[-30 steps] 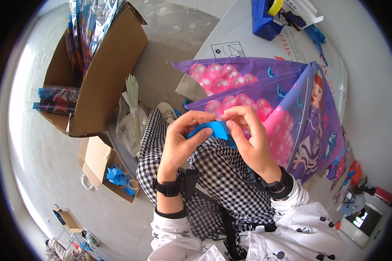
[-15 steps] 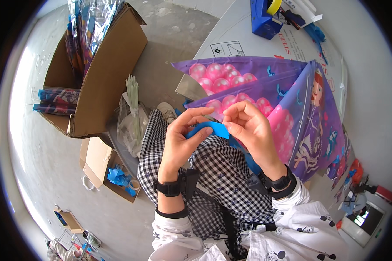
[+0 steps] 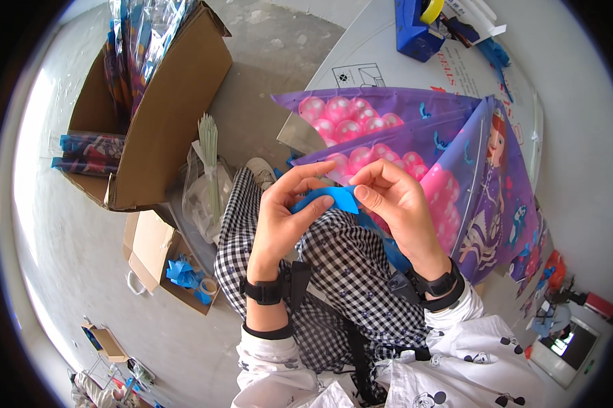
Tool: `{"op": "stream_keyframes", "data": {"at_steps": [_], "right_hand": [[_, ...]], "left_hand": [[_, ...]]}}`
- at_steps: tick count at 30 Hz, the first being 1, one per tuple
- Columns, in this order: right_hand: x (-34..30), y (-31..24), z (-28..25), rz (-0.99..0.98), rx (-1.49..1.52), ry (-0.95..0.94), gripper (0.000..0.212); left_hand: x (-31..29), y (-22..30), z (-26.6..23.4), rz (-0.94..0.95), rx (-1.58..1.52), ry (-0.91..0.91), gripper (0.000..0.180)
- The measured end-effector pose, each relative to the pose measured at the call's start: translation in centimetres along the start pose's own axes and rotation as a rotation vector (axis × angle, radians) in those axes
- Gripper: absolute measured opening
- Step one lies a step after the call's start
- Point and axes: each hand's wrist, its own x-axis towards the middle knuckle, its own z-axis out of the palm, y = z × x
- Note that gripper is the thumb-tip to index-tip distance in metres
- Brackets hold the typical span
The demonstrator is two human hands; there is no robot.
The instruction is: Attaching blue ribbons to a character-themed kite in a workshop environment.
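Note:
Over my lap, my left hand pinches a bright blue fabric strip between thumb and fingers. The thumb and forefinger of my right hand are closed at the strip's other end, which comes to a slanted point. Beyond my hands and to their right lies a purple sheet like a kite sail, printed with pink balloons and a crowned figure. More blue material hangs below my right hand, partly hidden by it.
A white board tabletop carries a blue tape dispenser. On the left stands a large cardboard box with plastic-wrapped packs. Near it are a bundle of thin pale rods and a small box with blue scraps.
The free end of the blue strip has turned and now shows a sharper point at my right fingertips. My right hand has shifted only slightly; the left stays in place.

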Motion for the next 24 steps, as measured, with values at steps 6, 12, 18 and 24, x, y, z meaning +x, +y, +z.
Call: {"op": "stream_keyframes", "data": {"at_steps": [6,12,18,24], "right_hand": [[0.2,0.3,0.4,0.006,-0.055,0.031,0.012],[1.1,2.2,-0.2,0.007,-0.218,0.026,0.013],[0.7,2.5,-0.4,-0.028,-0.203,0.087,0.011],[0.1,3.3,-1.4,0.023,-0.289,0.108,0.013]], "left_hand": [[-0.3,0.5,0.0,-0.008,-0.056,-0.029,0.046],[-0.4,0.7,0.0,-0.077,-0.038,-0.162,0.036],[-0.6,0.0,-0.5,-0.084,0.051,-0.177,0.017],[-0.6,-0.5,-1.4,-0.152,0.248,-0.224,0.018]]}}
